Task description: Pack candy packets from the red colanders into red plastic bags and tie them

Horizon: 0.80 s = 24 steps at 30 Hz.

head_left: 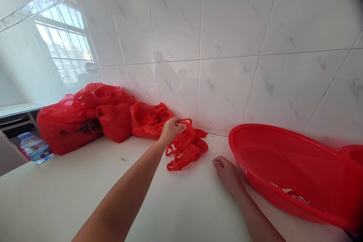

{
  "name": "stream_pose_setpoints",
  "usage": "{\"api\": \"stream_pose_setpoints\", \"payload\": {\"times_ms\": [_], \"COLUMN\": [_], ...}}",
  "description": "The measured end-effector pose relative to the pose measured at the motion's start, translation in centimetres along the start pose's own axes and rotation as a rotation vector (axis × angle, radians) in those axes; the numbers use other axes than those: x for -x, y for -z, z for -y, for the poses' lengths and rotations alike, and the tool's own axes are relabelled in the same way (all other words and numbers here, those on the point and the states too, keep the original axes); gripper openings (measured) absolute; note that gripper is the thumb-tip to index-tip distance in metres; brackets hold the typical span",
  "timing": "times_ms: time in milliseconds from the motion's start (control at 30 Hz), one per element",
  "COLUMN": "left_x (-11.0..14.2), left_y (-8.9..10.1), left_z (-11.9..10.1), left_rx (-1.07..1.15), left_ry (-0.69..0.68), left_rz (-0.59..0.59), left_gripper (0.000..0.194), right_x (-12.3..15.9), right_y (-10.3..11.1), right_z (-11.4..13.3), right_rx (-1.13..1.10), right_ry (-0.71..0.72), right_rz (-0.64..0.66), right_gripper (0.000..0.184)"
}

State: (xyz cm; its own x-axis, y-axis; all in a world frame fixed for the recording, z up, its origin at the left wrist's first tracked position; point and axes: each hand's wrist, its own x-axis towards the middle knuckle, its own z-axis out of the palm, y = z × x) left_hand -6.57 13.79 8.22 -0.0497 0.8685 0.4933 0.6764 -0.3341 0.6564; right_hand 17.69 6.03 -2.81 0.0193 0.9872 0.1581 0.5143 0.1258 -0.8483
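Observation:
My left hand (171, 128) reaches across the white tabletop, thumb and fingers pinched on a crumpled red plastic bag (188, 149). Loop handles of the bag spread out over the table, close to the tiled wall. Just left of this hand lies an open red plastic bag (147, 123) with more crumpled red plastic inside. My right hand (227, 170) rests on the table beside the big red plastic basket (244, 164), its fingers curled in and no object visible in them.
Full red bags (76, 121) stand against the wall at the left, one with black lettering. A clear plastic bottle (34, 147) with a blue cap is at the far left table edge. White tiled wall (227, 26) closes off the back. The perforated basket fills the right side.

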Motion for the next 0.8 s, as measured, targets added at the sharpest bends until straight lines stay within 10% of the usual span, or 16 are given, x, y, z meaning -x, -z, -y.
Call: {"api": "stream_pose_setpoints", "payload": {"times_ms": [267,533,800], "left_x": [5.5,8.6,8.2], "left_y": [-3.4,-6.3,-4.2], "left_z": [0.3,2.6,5.9], "left_rx": [-0.049,-0.168,-0.135], "left_ry": [-0.123,-0.202,-0.074], "left_rz": [0.263,0.192,-0.034], "left_gripper": [0.086,0.049,0.034], "right_x": [0.2,-0.2,0.2], "right_y": [-4.6,-5.0,-4.5], "right_z": [3.1,1.6,1.6], "right_rx": [0.158,0.216,0.108], "right_ry": [0.466,0.373,0.299], "right_rz": [-0.182,-0.012,-0.005], "right_gripper": [0.054,0.027,0.02]}}
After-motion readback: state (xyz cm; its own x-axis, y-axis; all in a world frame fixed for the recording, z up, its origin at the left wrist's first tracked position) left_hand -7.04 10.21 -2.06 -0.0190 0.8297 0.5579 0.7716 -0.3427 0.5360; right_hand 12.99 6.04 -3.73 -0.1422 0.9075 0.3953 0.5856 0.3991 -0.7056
